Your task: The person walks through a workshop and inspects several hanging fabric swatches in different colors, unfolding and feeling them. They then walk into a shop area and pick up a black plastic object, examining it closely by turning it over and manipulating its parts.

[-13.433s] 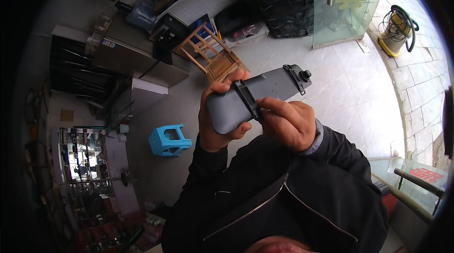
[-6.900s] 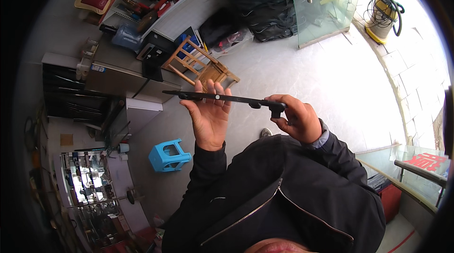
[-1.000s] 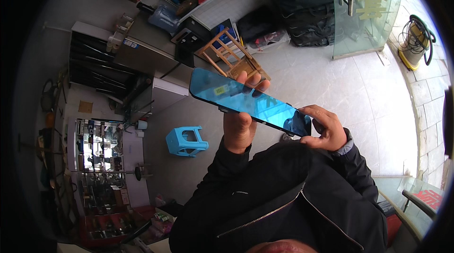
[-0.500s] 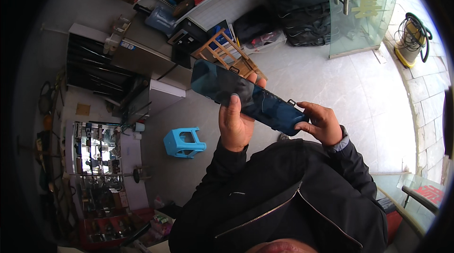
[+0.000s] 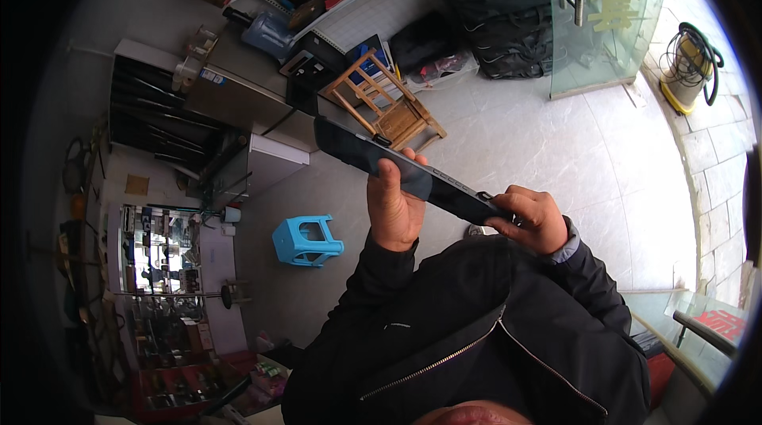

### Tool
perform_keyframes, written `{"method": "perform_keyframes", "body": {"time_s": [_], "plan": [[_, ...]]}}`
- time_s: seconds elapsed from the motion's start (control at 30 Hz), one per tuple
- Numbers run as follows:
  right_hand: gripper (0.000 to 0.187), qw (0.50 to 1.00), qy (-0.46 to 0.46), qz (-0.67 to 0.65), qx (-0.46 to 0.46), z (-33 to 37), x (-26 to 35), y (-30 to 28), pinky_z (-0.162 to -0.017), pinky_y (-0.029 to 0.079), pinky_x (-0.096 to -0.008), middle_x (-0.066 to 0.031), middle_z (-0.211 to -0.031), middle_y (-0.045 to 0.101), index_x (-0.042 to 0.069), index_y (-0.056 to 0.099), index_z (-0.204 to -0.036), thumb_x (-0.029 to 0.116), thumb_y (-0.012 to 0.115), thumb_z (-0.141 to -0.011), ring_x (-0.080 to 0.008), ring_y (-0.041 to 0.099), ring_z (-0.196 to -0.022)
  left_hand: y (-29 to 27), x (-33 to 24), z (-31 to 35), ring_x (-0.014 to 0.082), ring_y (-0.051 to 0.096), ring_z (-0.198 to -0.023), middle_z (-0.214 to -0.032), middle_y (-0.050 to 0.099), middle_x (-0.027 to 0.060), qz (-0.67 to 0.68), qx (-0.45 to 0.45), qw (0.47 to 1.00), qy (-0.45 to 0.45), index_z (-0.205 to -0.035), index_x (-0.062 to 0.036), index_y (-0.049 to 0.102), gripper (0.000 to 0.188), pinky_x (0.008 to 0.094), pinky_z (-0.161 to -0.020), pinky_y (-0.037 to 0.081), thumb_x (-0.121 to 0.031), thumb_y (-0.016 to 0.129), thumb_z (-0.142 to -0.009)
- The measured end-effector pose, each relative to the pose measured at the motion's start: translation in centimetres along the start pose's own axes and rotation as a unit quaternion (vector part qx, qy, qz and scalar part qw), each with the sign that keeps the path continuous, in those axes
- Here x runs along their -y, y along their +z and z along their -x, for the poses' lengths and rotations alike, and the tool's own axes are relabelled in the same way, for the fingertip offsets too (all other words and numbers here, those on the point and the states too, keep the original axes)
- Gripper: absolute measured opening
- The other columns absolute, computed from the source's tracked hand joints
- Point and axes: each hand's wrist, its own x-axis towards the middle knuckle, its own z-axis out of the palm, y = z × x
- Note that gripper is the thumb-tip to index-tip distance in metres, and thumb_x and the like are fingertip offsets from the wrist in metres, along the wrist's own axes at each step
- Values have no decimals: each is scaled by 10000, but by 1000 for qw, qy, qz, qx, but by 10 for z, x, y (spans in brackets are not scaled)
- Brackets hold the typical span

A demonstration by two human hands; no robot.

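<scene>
Both hands hold a long, dark, glossy rear-view mirror unit (image 5: 446, 195) in front of my chest, slanting down from far left to near right. Its thin grey edge with a row of slots faces up, and small hooks stick out along that edge. My left hand (image 5: 394, 207) grips it around the middle, thumb on the glass and fingertips over the far edge. At the right end, my right hand (image 5: 537, 220) pinches it between thumb and fingers.
A blue plastic stool (image 5: 308, 241) stands on the tiled floor at left. Beyond the mirror are a wooden chair (image 5: 397, 119) and a cabinet (image 5: 250, 100). Black bags (image 5: 512, 36) lie by the glass door (image 5: 599, 52). A vacuum cleaner (image 5: 686, 76) stands outside.
The mirror unit has been tilted, so its glass shows narrower and its slotted upper edge has come into sight. My right hand has shifted slightly down and left, still gripping.
</scene>
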Motion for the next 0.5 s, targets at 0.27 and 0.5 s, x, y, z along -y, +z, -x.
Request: {"method": "perform_keyframes", "body": {"time_s": [0.27,0.5], "plan": [[363,971,-91,201,-94,-1,2,5,-498,468,-385,-73,-788,556,38,702,-1149,85,847,-820,-256,590,-566,9,-3,-3,214,616,-1292,-1294,672,-2,22,93,995,-32,-1333,-188,614,602,459,-1123,520,-526,819,-879],[416,952,-124,253,-120,-2,-3,5,-477,438,-371,-53,-761,495,25,698,-1185,73,841,-798,-215,541,-538,22,-9,6,308,579,-1384,-1447,548,90,-117,104,986,-48,-1580,-163,339,882,499,-1157,512,-352,876,-906]]}}
